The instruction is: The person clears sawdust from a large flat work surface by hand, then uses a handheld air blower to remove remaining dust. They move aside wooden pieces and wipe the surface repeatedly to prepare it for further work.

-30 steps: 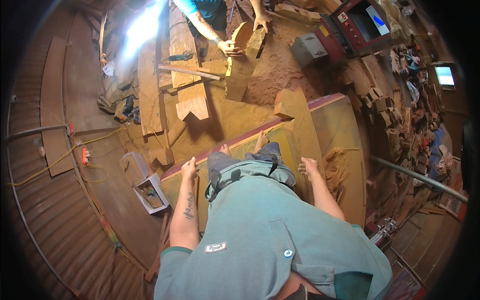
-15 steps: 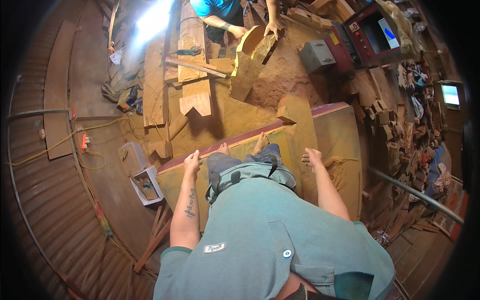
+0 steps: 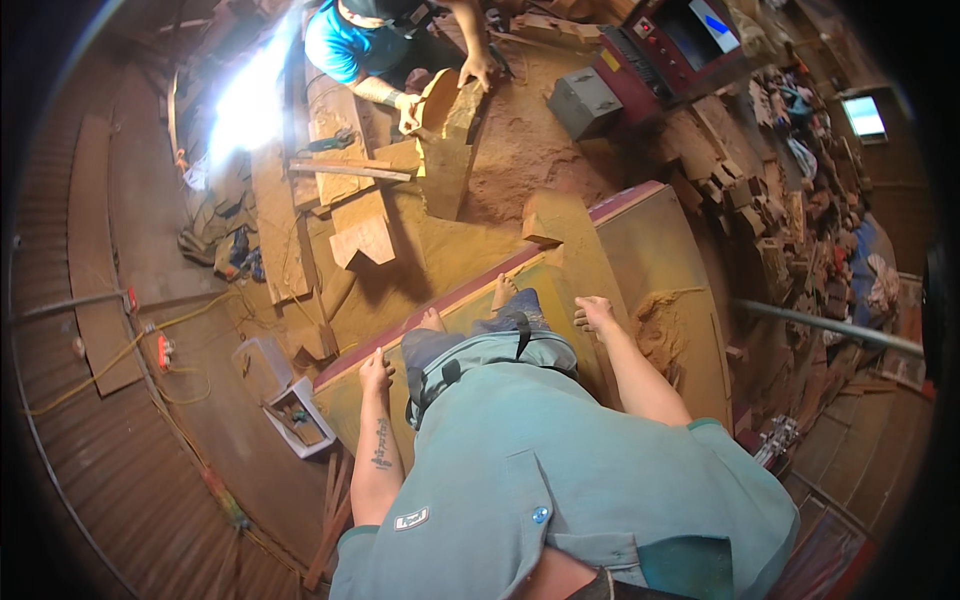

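My left hand (image 3: 376,372) hangs at the left of my hips, its fingers curled in with nothing seen in them. On the other side my right hand (image 3: 595,315) is held over a dusty wooden board (image 3: 575,245), empty, with loosely bent fingers apart. My bare feet (image 3: 504,291) are on a yellowish, dust-covered platform (image 3: 655,250) with a dark red edge. Beyond it a person in a blue shirt (image 3: 340,45) has both hands on a thick curved wooden piece (image 3: 447,150). Neither of my hands touches that piece.
Planks (image 3: 280,220) and a notched board (image 3: 362,240) lie ahead on sawdust. A white bin (image 3: 305,440) stands left, near a yellow cable (image 3: 200,308). A grey box (image 3: 583,102) and a red machine panel (image 3: 650,60) are far right; a metal bar (image 3: 830,328) sticks out nearer.
My view has turned, so the person, wooden piece and machine now appear farther left. My feet have shifted in stance. My hands stay empty at my sides.
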Demonstrator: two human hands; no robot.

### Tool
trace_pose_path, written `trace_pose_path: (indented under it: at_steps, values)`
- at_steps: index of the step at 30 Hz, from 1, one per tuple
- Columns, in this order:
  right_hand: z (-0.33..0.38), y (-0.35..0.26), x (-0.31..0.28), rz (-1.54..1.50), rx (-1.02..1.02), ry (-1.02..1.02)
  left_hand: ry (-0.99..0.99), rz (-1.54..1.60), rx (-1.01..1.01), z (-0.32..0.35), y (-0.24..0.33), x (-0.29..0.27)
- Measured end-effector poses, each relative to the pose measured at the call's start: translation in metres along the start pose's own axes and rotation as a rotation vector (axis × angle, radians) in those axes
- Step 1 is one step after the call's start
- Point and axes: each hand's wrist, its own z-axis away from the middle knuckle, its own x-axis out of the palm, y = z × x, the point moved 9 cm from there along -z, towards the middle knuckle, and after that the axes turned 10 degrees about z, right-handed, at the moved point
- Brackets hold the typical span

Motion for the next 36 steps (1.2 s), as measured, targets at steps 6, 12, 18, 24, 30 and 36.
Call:
trace_pose_path:
  at_steps: [6, 12, 18, 24, 30, 36]
  values:
    - [0.006, 0.001, 0.001, -0.009, -0.027, 0.03, -0.043, -0.073, 0.021, -0.004, 0.017, 0.008]
    - [0.008, 0.01, 0.007, 0.002, -0.031, 0.032, -0.13, -0.125, 0.058, -0.019, 0.028, 0.018]
    - [0.002, 0.027, 0.004, -0.006, -0.011, 0.044, -0.133, -0.198, 0.049, -0.017, 0.025, 0.027]
    - [0.003, 0.02, 0.013, 0.008, -0.022, 0.018, -0.17, -0.28, 0.029, -0.016, 0.021, 0.025]
    - [0.001, 0.013, 0.009, 0.01, -0.02, 0.033, -0.165, -0.222, 0.118, -0.018, 0.034, 0.036]
    - [-0.003, 0.011, 0.006, 0.045, -0.022, 0.043, -0.198, -0.251, 0.128, -0.014, 0.041, 0.049]
